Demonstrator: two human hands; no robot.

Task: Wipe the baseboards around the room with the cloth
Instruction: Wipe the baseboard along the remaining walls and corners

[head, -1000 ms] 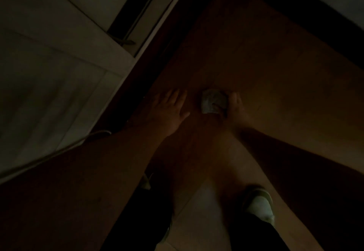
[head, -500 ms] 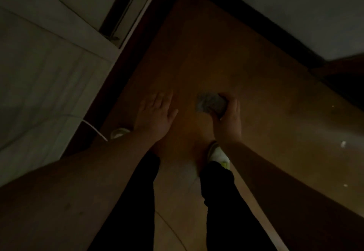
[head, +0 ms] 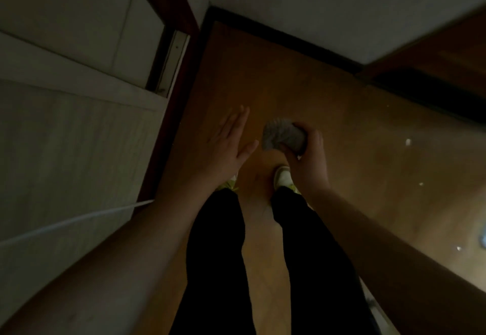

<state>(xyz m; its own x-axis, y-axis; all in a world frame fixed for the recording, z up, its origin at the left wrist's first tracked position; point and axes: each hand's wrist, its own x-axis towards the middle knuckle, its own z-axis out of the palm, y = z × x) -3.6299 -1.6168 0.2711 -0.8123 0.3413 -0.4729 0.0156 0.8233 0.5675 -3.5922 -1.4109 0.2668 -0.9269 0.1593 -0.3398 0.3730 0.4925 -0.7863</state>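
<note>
Dim view straight down at my 2 hands held out above a brown floor (head: pixel 342 150), with my dark trouser legs and pale shoes at lower centre. My right hand (head: pixel 309 156), just right of centre, has its fingers curled round a bunched grey cloth (head: pixel 284 136), which pokes out toward the upper left of my fist. My left hand (head: pixel 232 145), just left of centre, is flat and spread, holding nothing. The dark baseboard (head: pixel 284 35) runs along the foot of the pale wall across the upper centre and meets a corner at the upper left; both hands are well apart from it, so I judge no wiping is under way yet. At the left, a reddish door frame (head: pixel 168 113) edges a pale door, and a thin white cord (head: pixel 79 223) slants across the lower left. Small white specks (head: pixel 408 142) lie on the floor at the right. The likely troubles: in this poor light I could miss stretches of the dark strip, wadded cloth could skip the corner, and I might catch the cord or drag the specks along.
</note>
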